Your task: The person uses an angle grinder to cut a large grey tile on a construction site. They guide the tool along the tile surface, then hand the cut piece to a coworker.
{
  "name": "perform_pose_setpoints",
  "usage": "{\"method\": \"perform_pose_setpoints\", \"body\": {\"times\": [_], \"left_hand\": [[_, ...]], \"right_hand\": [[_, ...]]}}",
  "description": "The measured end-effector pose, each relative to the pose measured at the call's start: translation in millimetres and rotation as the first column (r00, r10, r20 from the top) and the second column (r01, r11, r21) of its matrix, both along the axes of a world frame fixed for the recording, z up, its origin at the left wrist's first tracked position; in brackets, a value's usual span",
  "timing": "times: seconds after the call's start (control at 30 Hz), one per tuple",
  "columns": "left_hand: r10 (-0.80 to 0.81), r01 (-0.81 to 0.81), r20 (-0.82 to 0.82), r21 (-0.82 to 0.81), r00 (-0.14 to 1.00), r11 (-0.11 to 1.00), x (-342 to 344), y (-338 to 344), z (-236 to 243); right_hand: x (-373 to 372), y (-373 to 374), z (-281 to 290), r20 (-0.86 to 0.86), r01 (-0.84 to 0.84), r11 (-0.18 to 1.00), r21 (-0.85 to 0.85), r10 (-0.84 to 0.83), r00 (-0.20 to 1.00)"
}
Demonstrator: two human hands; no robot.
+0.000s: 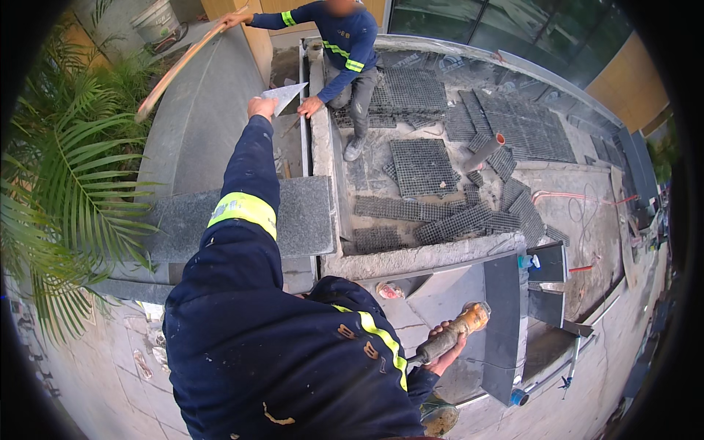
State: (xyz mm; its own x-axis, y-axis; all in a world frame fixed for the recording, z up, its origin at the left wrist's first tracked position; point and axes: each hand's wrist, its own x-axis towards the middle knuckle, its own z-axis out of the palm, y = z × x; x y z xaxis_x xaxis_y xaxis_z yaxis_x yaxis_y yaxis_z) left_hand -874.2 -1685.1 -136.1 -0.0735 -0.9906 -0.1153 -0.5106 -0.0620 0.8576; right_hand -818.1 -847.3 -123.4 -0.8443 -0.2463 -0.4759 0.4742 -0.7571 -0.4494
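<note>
My left arm reaches far forward, and my left hand (262, 108) is closed on a pale grey triangular stone piece (286, 95), its point facing right over a narrow gap beside the rough wall. Low on the right, my right hand (446, 355) is wrapped around a dusty orange-and-grey angle grinder (456, 330). The grinder's orange end points away from me, and its cable runs back toward my sleeve. No disc can be made out. A dark grey stone slab (293, 216) lies beneath my outstretched left arm.
A co-worker (341, 51) crouches on the concrete wall (317, 132), one hand near my stone piece, the other on a long strip (183, 70). Black grid panels (422, 169) and a pipe (485, 152) fill the bed. Palm fronds (81, 176) stand left; a bucket (156, 23) sits behind.
</note>
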Motion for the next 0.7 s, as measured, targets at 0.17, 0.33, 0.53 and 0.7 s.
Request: {"method": "perform_pose_setpoints", "body": {"times": [0.17,0.33,0.53,0.7], "left_hand": [[0.037,-0.035,-0.053,0.037,0.998,0.999,-5,16,10],[0.044,-0.044,-0.028,0.020,0.999,0.999,-5,18,13],[0.040,-0.040,-0.030,0.013,0.999,0.999,-8,20,11],[0.061,-0.060,-0.046,0.029,0.997,0.998,-10,23,13]], "right_hand": [[1,-4,10,-0.015,0.003,1.000,0.027,-0.002,1.000],[0,-2,6,-0.057,-0.027,0.999,0.024,0.028,0.998],[-1,-5,13,-0.038,-0.003,0.996,0.089,0.007,0.999],[-7,6,20,-0.053,0.027,0.987,0.161,-0.018,0.998]]}}
